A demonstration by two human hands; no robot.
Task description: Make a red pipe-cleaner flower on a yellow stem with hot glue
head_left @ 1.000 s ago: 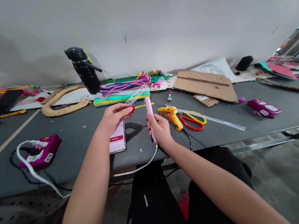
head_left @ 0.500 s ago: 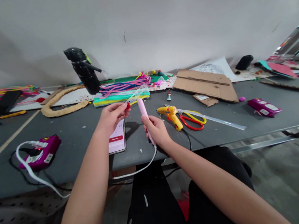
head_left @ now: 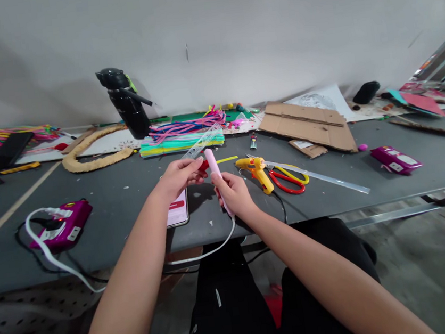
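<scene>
Gripping the pink pen-shaped tool (head_left: 212, 165) low on its barrel, our right hand (head_left: 234, 193) is closed around it and tilts its tip toward the small red piece (head_left: 204, 164), which our left hand (head_left: 181, 174) pinches between thumb and fingertips. Tip and piece look to be touching, and we hold both above the grey table (head_left: 120, 189), clear of its surface, where we can see the contact. The tool's white cable (head_left: 211, 249) drops off the near edge, slack enough not to drag the wrist. Under the left wrist lies a phone (head_left: 177, 213), screen up, within a glance. Just right of the right hand rest a yellow glue gun (head_left: 257, 172) and red-and-yellow scissors (head_left: 288, 179), in easy reach. Farther back, a stack of coloured pipe cleaners (head_left: 182, 143) and a black bottle (head_left: 127, 104) sit by the white partition (head_left: 257, 45), out of the way.
</scene>
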